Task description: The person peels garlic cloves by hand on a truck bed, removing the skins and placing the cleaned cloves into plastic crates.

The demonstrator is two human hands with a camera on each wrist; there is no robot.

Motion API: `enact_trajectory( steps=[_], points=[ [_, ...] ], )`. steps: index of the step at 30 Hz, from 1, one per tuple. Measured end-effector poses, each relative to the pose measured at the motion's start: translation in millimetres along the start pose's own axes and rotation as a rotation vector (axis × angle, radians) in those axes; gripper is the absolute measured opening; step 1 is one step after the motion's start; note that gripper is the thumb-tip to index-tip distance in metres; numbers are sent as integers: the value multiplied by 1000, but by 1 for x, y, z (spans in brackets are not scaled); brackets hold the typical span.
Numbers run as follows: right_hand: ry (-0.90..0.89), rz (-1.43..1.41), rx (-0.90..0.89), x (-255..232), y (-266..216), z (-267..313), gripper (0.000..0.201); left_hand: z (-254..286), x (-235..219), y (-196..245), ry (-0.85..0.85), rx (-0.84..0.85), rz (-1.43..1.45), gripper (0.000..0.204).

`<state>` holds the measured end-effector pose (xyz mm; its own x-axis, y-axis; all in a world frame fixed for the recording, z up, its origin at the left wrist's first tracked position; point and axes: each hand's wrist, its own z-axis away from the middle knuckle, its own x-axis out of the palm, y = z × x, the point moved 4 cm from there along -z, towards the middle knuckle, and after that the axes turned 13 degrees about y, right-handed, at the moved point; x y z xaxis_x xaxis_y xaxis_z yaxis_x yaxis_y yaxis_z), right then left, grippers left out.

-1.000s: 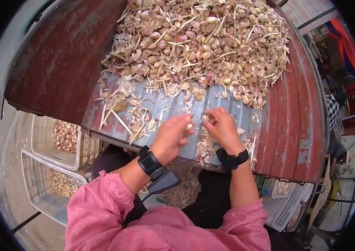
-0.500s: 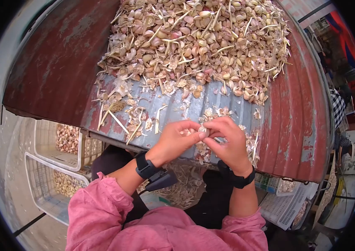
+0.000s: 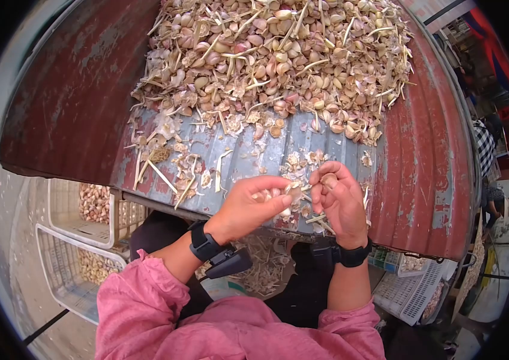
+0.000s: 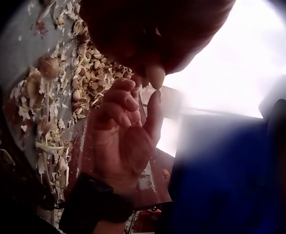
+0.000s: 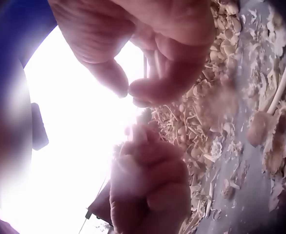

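In the head view my left hand (image 3: 245,207) holds several garlic cloves (image 3: 271,194) in its curled fingers, with the thumb pressed toward the forefinger. A pale clove (image 4: 155,75) sticks out from that hand's fingertips in the left wrist view. My right hand (image 3: 343,204) is a little apart on the right, palm turned partly up. Its thumb and fingers pinch a small brownish piece of garlic (image 3: 328,180). Under both hands, loose garlic skins (image 3: 295,165) and bits of stalk lie on the corrugated metal sheet (image 3: 239,147).
A large heap of garlic cloves (image 3: 278,66) with dry stalks covers the far part of the sheet. Below left stand two plastic crates, one with pinkish cloves (image 3: 94,203) and one with paler cloves (image 3: 95,266). More crates (image 3: 407,294) stand below right.
The hands came together over a garlic piece, then parted slightly. My right hand has turned palm up with a brownish piece, and cloves show in the left hand.
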<state>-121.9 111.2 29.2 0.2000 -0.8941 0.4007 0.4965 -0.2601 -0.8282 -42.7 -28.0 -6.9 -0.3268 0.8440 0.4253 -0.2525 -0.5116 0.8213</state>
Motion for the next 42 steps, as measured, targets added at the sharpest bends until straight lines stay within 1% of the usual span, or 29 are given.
enact_trajectory(
  steps=[1,2,3,5,6,7,9,13,15,16,17,18,19,20,21,23,25,26,27,28,29,31,34,37,38,39,40,41,42],
  points=[
    [-56,149,-80,7,-2,6,25,-1,0,0,-1,1,0,24],
    [-113,297,-158,14,-2,9,24,0,1,2,-28,92,-39,24],
    [-113,296,-153,17,3,8,24,1,2,4,-52,180,-78,24],
    [-141,698,-553,25,1,12,22,3,3,8,-66,155,-67,24],
    [-119,773,-602,29,-2,13,14,4,4,9,-82,134,-53,23],
    [-121,774,-597,31,-2,15,14,4,3,6,-79,131,-52,23],
    [-74,858,-657,37,0,18,7,3,3,4,-71,256,-109,22],
    [45,728,-610,26,11,10,10,6,6,4,-42,305,-230,21],
    [194,90,29,7,20,-2,11,8,12,4,-22,280,-2,19],
    [261,93,-20,-1,21,-9,12,7,13,5,-23,284,1,19],
    [258,97,-21,-1,20,-10,12,6,11,-2,16,79,93,19],
    [313,250,-191,-1,13,-9,15,7,9,-8,56,-126,183,19],
    [360,401,-361,0,5,-9,20,4,7,-12,66,-120,188,19],
    [326,495,-321,-2,3,-5,28,-2,6,-22,52,-209,383,20],
    [314,495,-318,4,6,-1,28,-7,5,-33,34,-294,577,20],
    [186,871,-855,37,3,18,26,-11,8,-38,5,-268,634,19],
    [130,968,-896,60,14,28,25,-5,17,-34,91,-372,835,20],
    [67,998,-1045,65,20,30,25,-1,19,-31,110,-437,908,23],
    [-3,1024,-1193,70,23,34,26,-1,17,-35,110,-434,913,23],
    [17,851,-943,64,21,35,27,-3,15,-41,31,-443,985,22],
    [2,846,-946,64,19,36,27,-3,13,-42,-48,-448,1053,22],
    [208,604,-767,49,11,35,29,9,13,-28,-10,-439,1023,20],
    [324,589,-691,33,-3,41,32,33,2,-18,42,-505,1081,19],
    [332,591,-678,18,-9,46,33,74,-45,-9,147,-357,1178,18],
    [340,613,-662,12,-10,48,33,90,-69,-6,235,-333,1221,18],
    [361,639,-654,7,-9,49,34,104,-97,-4,304,-236,1251,19],
    [338,631,-649,3,-8,51,34,119,-127,-1,491,-161,1293,19],
    [347,666,-630,-1,-7,52,33,129,-161,-2,529,-111,1378,20],
    [363,700,-615,-3,-6,53,32,137,-200,-1,708,42,1277,21]
  ],
)
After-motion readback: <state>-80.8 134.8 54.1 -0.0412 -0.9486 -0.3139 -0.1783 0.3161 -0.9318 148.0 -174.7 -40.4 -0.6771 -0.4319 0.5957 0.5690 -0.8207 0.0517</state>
